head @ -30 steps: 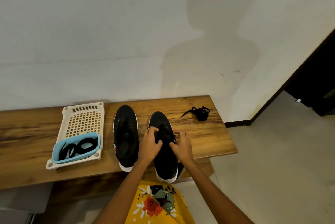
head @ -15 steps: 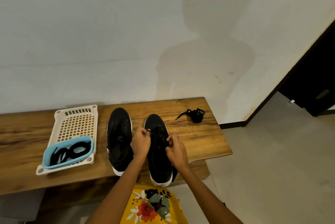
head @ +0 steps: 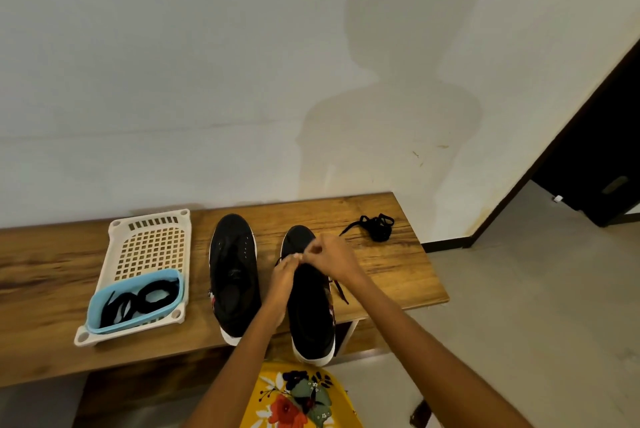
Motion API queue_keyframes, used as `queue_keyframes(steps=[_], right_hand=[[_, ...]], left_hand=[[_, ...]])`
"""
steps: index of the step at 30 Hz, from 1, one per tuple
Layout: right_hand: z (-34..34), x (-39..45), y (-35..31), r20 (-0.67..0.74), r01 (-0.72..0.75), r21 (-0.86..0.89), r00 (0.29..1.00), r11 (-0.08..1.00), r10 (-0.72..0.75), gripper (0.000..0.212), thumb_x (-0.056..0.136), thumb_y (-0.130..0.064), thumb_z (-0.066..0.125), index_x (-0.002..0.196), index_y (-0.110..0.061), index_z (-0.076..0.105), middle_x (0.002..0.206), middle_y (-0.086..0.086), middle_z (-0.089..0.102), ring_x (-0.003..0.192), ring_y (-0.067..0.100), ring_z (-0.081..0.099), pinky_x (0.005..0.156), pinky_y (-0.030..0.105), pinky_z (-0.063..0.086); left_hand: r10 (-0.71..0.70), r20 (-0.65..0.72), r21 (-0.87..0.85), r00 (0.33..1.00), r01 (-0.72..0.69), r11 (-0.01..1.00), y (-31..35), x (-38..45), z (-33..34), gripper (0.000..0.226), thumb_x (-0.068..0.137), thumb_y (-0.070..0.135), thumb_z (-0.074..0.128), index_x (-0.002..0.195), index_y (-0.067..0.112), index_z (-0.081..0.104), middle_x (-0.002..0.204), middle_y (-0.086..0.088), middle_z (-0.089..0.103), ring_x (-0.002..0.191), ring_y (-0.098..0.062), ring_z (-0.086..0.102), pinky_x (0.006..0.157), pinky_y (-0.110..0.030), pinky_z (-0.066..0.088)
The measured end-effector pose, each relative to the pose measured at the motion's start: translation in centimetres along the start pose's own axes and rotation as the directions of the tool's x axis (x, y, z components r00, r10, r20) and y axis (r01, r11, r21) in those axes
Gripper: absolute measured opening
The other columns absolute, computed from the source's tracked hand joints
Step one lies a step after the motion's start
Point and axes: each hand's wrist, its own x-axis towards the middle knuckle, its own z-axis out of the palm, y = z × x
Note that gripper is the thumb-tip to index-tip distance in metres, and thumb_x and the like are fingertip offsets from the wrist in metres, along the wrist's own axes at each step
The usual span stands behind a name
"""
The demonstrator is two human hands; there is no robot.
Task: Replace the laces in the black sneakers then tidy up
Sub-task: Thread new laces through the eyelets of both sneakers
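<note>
wall [head: 173, 64]: pale, at 12 o'clock
doorway [head: 602, 150]: dark, at 3 o'clock
floor [head: 540, 306]: grey, at 4 o'clock

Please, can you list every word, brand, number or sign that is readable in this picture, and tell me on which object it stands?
No readable text anywhere in this view.
Left sneaker: a small mark inside, too blurred to read.
Right sneaker: coloured marks on its side, too blurred to read.
White basket, blue tray, bench: no text.
Dark door: a small plate, nothing legible.
</note>
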Motion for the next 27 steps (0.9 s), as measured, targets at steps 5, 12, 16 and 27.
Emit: queue_keyframes(steps=[5,12,16,27], right_hand=[[-7.0,2.2,-6.3,0.107,-0.153,0.811,0.988,0.565,0.115,0.015,0.095,-0.020,0.056,0.087,-0.009,0.060,0.074,0.004,0.067,0.067,0.014,0.065,0.064,0.024,0.057],[-4.9,3.7,-5.7,0.115,-0.187,0.896,0.973,0.401,0.199,0.008,0.094,-0.014,0.057,0.095,-0.007,0.062,0.080,0.005,0.066,0.075,0.015,0.063,0.078,0.027,0.054],[-0.6,3.0,-2.0,0.143,-0.284,0.859,0.932,0.426,0.334,0.018,0.097,-0.011,0.052,0.112,-0.003,0.057,0.084,0.005,0.065,0.080,0.012,0.062,0.075,0.024,0.053],[4.2,-2.1,2.8,0.096,-0.001,-0.045,0.995,0.999,0.005,0.048,0.087,-0.015,0.062,0.132,-0.014,0.046,0.131,0.007,0.044,0.115,0.023,0.049,0.085,0.029,0.045]], left_hand=[[0.113,0.085,0.228,0.990,-0.130,0.965,-1.0,-0.1,-0.8,0.013,0.091,0.025,0.059,0.090,0.024,0.072,0.111,0.003,0.062,0.107,-0.011,0.055,0.091,-0.024,0.044],[0.132,0.025,0.390,0.991,-0.131,0.911,-0.8,0.5,-1.2,0.020,0.083,0.019,0.070,0.101,0.022,0.062,0.111,0.002,0.058,0.108,-0.014,0.054,0.085,-0.024,0.047],[0.189,0.019,0.636,0.982,-0.158,0.756,-1.9,0.3,-1.2,0.039,0.075,0.024,0.077,0.105,0.021,0.052,0.110,0.004,0.050,0.103,-0.013,0.049,0.090,-0.035,0.048],[0.195,-0.062,0.518,0.979,-0.135,0.845,-1.1,0.2,-2.5,0.019,0.084,0.007,0.063,0.095,0.018,0.052,0.095,0.006,0.054,0.092,-0.015,0.054,0.072,-0.023,0.041]])
